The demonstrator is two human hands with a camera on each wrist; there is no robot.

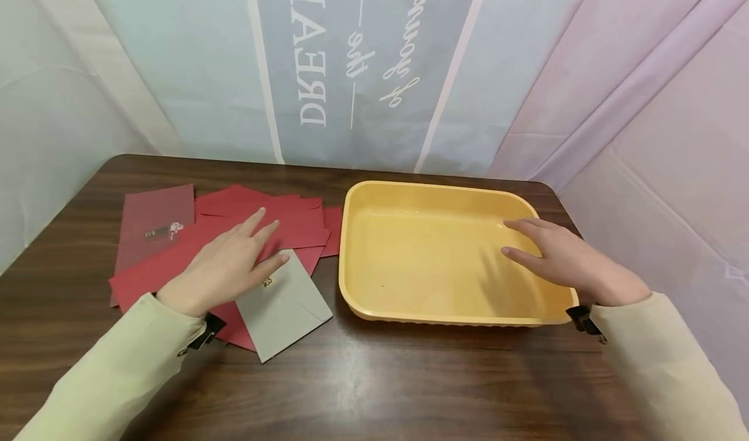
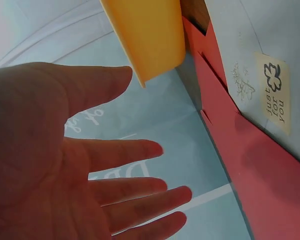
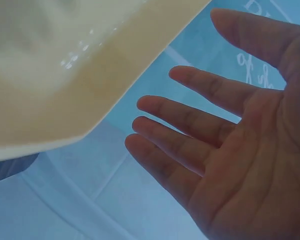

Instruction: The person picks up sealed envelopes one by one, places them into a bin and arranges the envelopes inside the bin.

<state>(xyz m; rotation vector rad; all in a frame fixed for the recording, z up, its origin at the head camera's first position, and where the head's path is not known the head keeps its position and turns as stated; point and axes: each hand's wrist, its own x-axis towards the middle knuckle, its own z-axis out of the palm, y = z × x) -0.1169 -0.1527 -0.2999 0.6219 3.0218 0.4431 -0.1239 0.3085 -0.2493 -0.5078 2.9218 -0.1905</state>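
Note:
My left hand (image 1: pixel 231 262) hovers over a spread of envelopes, its fingers straight and apart, holding nothing. Beneath it lie several overlapping red envelopes (image 1: pixel 158 257) and a pale grey envelope (image 1: pixel 287 314) on top of them. In the left wrist view the grey envelope (image 2: pixel 230 30) bears a "just for you" label (image 2: pixel 276 95). My right hand (image 1: pixel 556 255) is held above the right side of a yellow basin (image 1: pixel 433 317), fingers extended and spread, with nothing in it. The right wrist view shows its open palm (image 3: pixel 240 160) beside the basin's wall (image 3: pixel 105 95).
A darker, dull red envelope (image 1: pixel 153 213) with printed lettering lies at the far left of the group. Everything rests on a dark wood table (image 1: pixel 374 389). Behind it hangs a pale blue curtain (image 1: pixel 193 70) with writing, and another pale curtain (image 1: pixel 673 155) stands at the right.

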